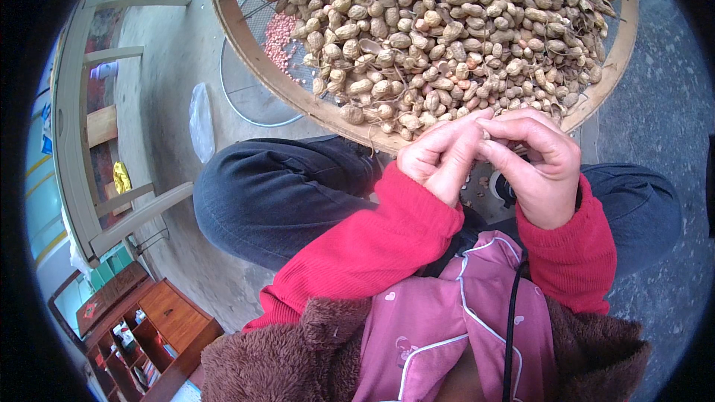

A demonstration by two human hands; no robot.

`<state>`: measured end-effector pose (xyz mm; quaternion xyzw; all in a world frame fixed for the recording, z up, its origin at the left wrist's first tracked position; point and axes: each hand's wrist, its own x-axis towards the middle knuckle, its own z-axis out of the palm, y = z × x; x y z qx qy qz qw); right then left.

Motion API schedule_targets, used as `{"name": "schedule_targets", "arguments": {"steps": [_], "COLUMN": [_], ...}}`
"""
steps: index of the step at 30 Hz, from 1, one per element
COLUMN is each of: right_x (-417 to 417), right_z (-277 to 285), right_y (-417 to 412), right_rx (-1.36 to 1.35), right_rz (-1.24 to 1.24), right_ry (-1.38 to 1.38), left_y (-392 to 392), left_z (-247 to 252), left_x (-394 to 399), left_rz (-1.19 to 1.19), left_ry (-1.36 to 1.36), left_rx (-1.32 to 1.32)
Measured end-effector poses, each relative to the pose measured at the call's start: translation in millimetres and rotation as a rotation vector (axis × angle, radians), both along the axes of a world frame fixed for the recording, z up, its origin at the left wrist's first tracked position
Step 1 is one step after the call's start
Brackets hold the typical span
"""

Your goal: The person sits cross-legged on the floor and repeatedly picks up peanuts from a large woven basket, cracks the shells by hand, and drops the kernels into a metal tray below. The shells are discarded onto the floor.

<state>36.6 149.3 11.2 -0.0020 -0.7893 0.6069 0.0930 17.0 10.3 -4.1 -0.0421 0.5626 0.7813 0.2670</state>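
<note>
My left hand (pixel 444 156) and my right hand (pixel 536 162) meet fingertip to fingertip over the near rim of a round wooden-framed sieve (pixel 625 39). Pinched between them is a small pale piece, probably a peanut (pixel 486 135), mostly hidden by the fingers. Unshelled peanuts (pixel 447 39) are heaped across the sieve's wire mesh, with bits of dry stalk among them. Shelled pink peanut kernels (pixel 277 39) show in a patch at the left, apparently below the mesh.
Under the sieve's left side is a wire hoop (pixel 262 120). A clear plastic bag (pixel 201 123) lies on the concrete floor (pixel 167 139). Farther left stand a pale wooden frame (pixel 75 123) and a brown wooden cabinet (pixel 179 318). My bent knees (pixel 268 201) flank the sieve's near edge.
</note>
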Motion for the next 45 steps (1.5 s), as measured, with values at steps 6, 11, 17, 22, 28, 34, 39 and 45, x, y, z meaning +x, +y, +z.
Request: {"name": "schedule_targets", "arguments": {"steps": [6,11,17,22,28,34,39,45], "right_x": [3.8,3.4,2.8,4.3,3.6,-1.3,-2.1,0.2], "right_z": [-2.2,-9.4,-8.6,-10.9,-10.5,-0.1,3.3,0.9], "right_y": [-7.0,-5.1,-4.7,-5.3,-4.6,3.1,10.3,5.3], "right_rx": [-0.858,-0.994,-1.033,-0.976,-0.853,-0.151,0.287,-0.305], "right_rz": [0.017,0.027,0.072,0.059,-0.003,-0.201,-0.354,-0.106], "right_ry": [-0.304,-0.373,-0.37,-0.351,-0.241,-0.121,-0.072,-0.042], "left_y": [1.2,-1.1,-2.4,-2.7,-0.6,-3.5,-2.2,-2.4], "left_z": [7.2,8.4,8.8,9.7,11.1,4.6,5.0,0.7], "left_x": [-6.2,-8.6,-8.2,-7.6,-7.8,-10.1,-8.8,-3.8], "left_rz": [0.063,0.073,0.098,0.115,0.182,0.234,0.243,0.116], "left_ry": [-0.147,-0.261,-0.256,-0.207,-0.193,-0.191,-0.176,-0.148], "left_rx": [0.153,0.253,0.271,0.231,0.267,0.246,0.181,0.148]}}
